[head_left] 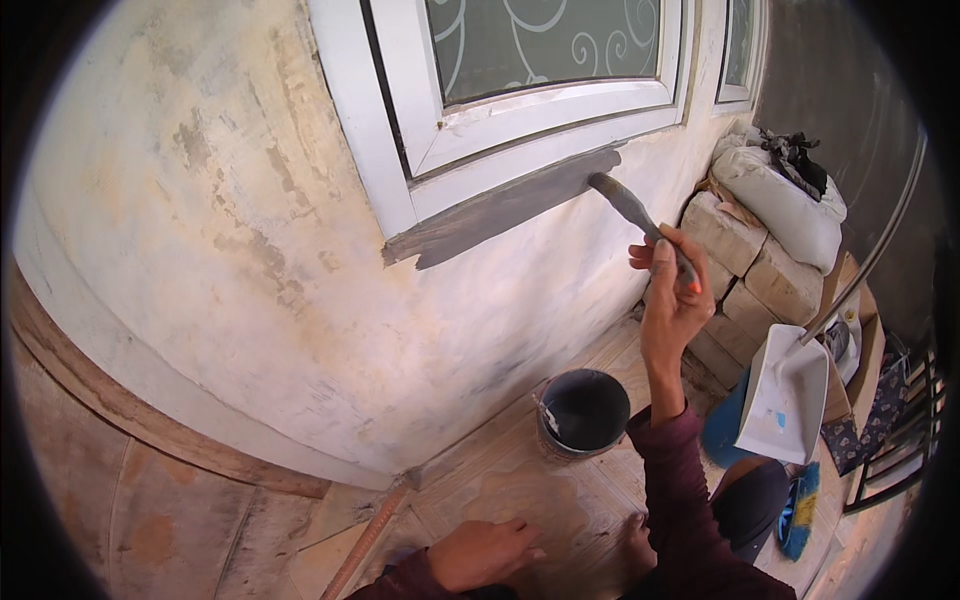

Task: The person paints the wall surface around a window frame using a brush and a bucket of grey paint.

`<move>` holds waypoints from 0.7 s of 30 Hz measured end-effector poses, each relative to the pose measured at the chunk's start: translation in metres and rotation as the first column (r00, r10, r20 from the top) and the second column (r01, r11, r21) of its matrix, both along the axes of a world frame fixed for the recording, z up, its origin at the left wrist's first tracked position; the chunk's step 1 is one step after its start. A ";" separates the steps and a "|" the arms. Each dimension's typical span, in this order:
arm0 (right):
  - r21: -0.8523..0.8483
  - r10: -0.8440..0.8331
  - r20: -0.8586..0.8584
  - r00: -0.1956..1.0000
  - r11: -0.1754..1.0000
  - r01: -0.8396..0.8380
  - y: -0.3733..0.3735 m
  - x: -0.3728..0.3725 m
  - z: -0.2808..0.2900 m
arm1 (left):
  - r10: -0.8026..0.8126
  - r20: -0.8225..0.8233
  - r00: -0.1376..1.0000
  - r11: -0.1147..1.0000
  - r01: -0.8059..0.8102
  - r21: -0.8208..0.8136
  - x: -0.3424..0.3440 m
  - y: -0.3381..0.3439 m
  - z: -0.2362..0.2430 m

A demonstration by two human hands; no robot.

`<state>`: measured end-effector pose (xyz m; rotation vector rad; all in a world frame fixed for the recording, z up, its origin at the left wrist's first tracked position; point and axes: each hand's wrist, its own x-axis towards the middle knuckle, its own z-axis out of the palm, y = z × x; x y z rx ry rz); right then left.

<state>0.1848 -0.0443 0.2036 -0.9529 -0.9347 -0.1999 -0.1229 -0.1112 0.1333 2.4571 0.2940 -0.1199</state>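
My right hand (676, 300) is closed around the handle of a paintbrush (627, 205), arm raised in front of me. The brush's dark bristle end touches the wall just under the window, at the right part of a band of wet-looking grey paint (500, 205). That band runs along below the white window frame (540, 150) and has a ragged left end. Low in the view, my left hand (485, 555) holds nothing, its fingers loosely stretched out near my knees. A bucket (585, 412) with dark grey contents stands on the floor between the wall and me.
The pale wall (330, 330) is patchy and stained. At right, stacked blocks (720, 235) carry a white sack (780, 190). Nearer stand a white dustpan (785, 395) with a long handle, a blue container (722, 430) and a blue-and-yellow brush (798, 510). A wooden board (150, 500) lies at left.
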 end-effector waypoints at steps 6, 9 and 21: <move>-0.063 0.174 0.445 0.879 0.985 -0.163 -0.014 -0.116 -0.015 | 0.004 -0.109 0.994 0.999 0.000 0.045 0.000 -0.004 -0.002; -0.087 0.420 0.374 0.827 0.903 -0.420 -0.022 -0.139 -0.014 | 0.007 -0.115 0.993 0.999 -0.002 0.051 0.004 -0.006 0.004; -0.031 0.052 0.120 0.991 0.998 -0.049 0.000 -0.060 -0.026 | 0.065 -0.124 0.990 0.997 -0.070 -0.032 0.009 -0.022 0.014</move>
